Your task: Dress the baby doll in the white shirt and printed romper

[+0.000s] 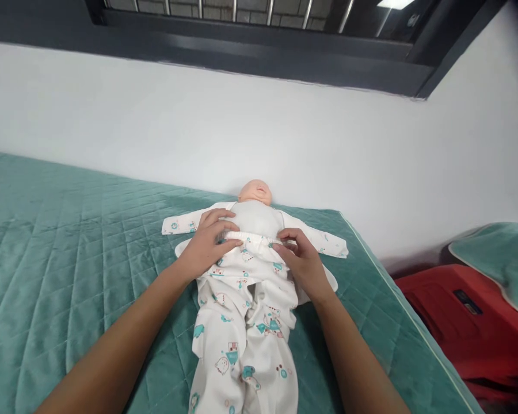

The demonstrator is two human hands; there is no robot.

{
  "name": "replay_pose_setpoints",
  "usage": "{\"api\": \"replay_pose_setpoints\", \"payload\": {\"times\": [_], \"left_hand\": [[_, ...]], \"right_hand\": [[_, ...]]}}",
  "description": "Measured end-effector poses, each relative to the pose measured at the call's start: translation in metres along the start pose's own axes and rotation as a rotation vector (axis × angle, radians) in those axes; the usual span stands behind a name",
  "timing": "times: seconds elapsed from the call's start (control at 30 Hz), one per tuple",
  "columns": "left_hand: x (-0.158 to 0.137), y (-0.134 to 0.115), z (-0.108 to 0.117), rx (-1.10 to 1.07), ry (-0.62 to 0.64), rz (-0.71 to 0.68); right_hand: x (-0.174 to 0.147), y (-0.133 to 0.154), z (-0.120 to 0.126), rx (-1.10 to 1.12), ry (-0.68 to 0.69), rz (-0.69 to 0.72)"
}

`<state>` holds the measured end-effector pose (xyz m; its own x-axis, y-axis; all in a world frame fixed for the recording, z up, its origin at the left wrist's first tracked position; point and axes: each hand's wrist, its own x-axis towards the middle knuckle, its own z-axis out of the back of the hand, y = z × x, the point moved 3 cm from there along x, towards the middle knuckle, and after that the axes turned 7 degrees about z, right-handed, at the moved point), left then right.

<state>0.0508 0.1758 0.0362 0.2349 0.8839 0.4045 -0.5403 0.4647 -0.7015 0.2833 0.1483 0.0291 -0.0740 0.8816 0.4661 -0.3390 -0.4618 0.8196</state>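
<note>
A baby doll [255, 215] lies on its back, its bare pale torso showing between the sides of an open white printed shirt [323, 241]. White printed trousers [267, 322] cover its legs, with the gathered waistband [259, 238] across its belly. At the left end of the waistband, my left hand [209, 241] has the edge between thumb and fingers, one finger reaching onto the torso. My right hand [302, 259] pinches the other end, its fingers curled inward. The parts of the band under my fingers are hidden.
A green quilted cover [90, 259] lies under the doll, against a white wall [198, 126]. Above is a dark window frame [263, 49] with metal bars. Right of the bed edge stands a red plastic object [461, 310], with green fabric [501, 253] draped over it.
</note>
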Motion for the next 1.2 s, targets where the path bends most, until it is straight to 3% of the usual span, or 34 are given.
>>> {"api": "replay_pose_setpoints", "payload": {"times": [0.43, 0.6, 0.77, 0.93, 1.2], "left_hand": [[0.006, -0.013, -0.005, 0.179, -0.050, 0.016], [0.032, -0.009, -0.001, 0.092, 0.041, 0.156], [0.056, 0.011, -0.008, -0.207, 0.101, 0.300], [0.054, 0.029, -0.016, -0.518, 0.120, 0.399], [0.032, 0.024, -0.001, -0.457, 0.049, 0.389]], "right_hand": [[0.032, 0.010, 0.001, -0.278, 0.351, 0.204], [0.057, 0.013, 0.002, -0.351, 0.473, 0.167], [0.077, -0.011, -0.004, -0.304, 0.300, 0.034], [0.078, -0.036, -0.010, -0.168, 0.141, -0.050], [0.049, -0.045, 0.005, 0.143, 0.019, -0.113]]}}
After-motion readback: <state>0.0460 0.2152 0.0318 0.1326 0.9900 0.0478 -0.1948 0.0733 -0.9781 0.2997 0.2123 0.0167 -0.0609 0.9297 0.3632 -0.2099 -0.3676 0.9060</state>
